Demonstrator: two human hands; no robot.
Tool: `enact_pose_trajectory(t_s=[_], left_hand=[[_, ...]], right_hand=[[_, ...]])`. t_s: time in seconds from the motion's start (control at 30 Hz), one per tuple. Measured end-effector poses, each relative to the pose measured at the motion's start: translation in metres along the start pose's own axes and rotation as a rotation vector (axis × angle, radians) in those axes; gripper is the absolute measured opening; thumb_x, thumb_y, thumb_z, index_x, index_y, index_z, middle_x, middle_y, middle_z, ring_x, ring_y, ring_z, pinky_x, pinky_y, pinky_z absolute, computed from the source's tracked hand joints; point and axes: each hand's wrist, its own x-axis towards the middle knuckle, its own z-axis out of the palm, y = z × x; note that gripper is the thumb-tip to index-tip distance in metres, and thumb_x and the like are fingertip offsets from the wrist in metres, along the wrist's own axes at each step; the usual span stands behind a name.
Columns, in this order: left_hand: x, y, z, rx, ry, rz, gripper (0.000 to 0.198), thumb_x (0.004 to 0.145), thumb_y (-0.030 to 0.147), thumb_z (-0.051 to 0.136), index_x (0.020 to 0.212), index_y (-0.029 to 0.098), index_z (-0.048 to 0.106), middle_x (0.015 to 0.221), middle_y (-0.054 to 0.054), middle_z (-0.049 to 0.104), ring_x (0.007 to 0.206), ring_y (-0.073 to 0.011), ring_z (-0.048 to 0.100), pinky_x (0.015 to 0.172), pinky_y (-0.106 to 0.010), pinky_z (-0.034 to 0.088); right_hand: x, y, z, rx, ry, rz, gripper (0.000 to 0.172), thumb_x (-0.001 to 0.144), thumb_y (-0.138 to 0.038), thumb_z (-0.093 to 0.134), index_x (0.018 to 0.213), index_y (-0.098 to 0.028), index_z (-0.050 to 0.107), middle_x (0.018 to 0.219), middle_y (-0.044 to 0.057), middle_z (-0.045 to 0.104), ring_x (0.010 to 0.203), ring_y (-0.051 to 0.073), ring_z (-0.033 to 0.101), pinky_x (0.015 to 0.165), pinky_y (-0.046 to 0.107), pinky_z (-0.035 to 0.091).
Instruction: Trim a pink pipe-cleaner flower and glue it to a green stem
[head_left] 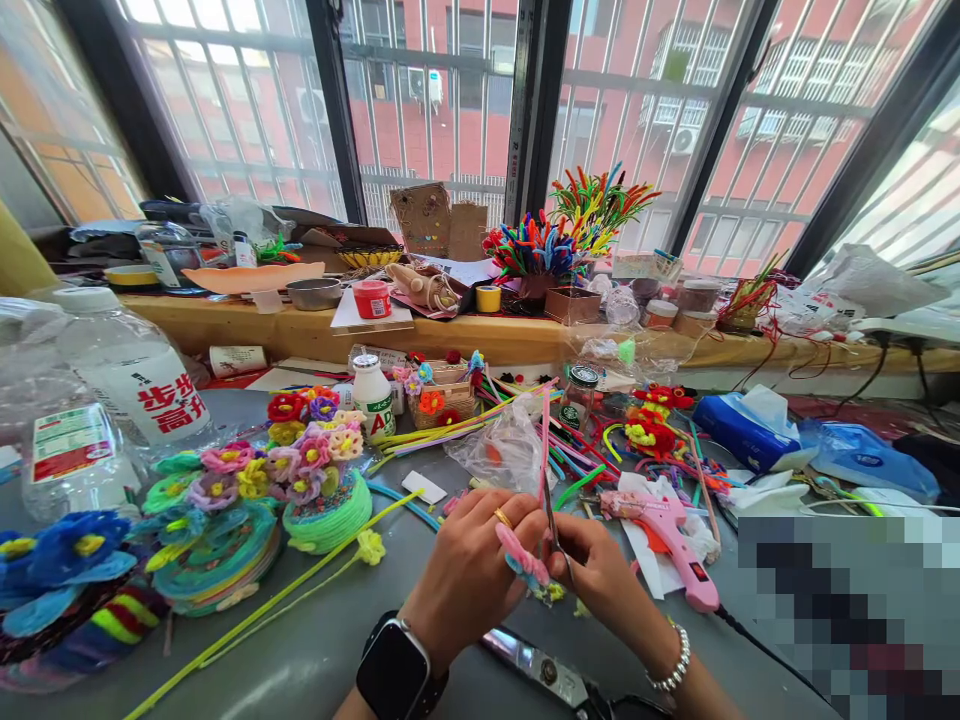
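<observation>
1. Pink pipe cleaner (545, 445) stands nearly upright above the table (315, 640), toward its near edge; your left hand (476, 550) pinches it.
2. Your right hand (600, 570) grips a slim metal tool (551, 515) beside it.

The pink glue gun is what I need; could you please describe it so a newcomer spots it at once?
On the grey table, find the right hand with the beaded bracelet. Just to its right lies the pink glue gun, set apart from its neighbours by its pistol shape, red switch and black cord.
</observation>
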Motion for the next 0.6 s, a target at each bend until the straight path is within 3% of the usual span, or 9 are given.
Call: enact_pose_trajectory(t_s=[0.17, 0.3, 0.6], left_hand=[[0.0, -0.002, 0.0, 0.027, 0.046, -0.017, 0.013, 0.072, 0.014, 0.045, 0.082, 0.02, 0.049, 0.083, 0.0, 0.061, 0.076, -0.0148, 0.053, 0.07, -0.029, 0.041], [0.001, -0.001, -0.001, 0.033, 0.058, -0.038, 0.01, 0.072, 0.014, 0.045, 0.079, 0.02, 0.05, 0.081, 0.001, 0.061, 0.073, -0.0148, 0.053, 0.07, -0.029, 0.041], [0.001, -0.001, 0.0, 0.034, 0.066, -0.021, 0.009, 0.073, 0.015, 0.046, 0.079, 0.02, 0.051, 0.08, 0.0, 0.061, 0.073, -0.0143, 0.053, 0.068, -0.028, 0.041]], right_hand=[[0.001, 0.006, 0.0, -0.055, 0.068, 0.04, 0.049, 0.069, -0.061, 0.039, 0.048, -0.019, 0.029, 0.048, -0.005, 0.029, 0.046, 0.009, 0.026, 0.043, 0.021, 0.021], [0.002, 0.005, 0.0, -0.042, 0.101, 0.057, 0.051, 0.069, -0.066, 0.035, 0.049, -0.019, 0.028, 0.048, -0.005, 0.028, 0.046, 0.009, 0.026, 0.043, 0.021, 0.021], [0.0, -0.007, -0.002, 0.022, -0.033, -0.021, 0.061, 0.068, -0.072, 0.021, 0.065, -0.017, 0.045, 0.059, -0.002, 0.041, 0.053, 0.012, 0.034, 0.047, 0.021, 0.029]])
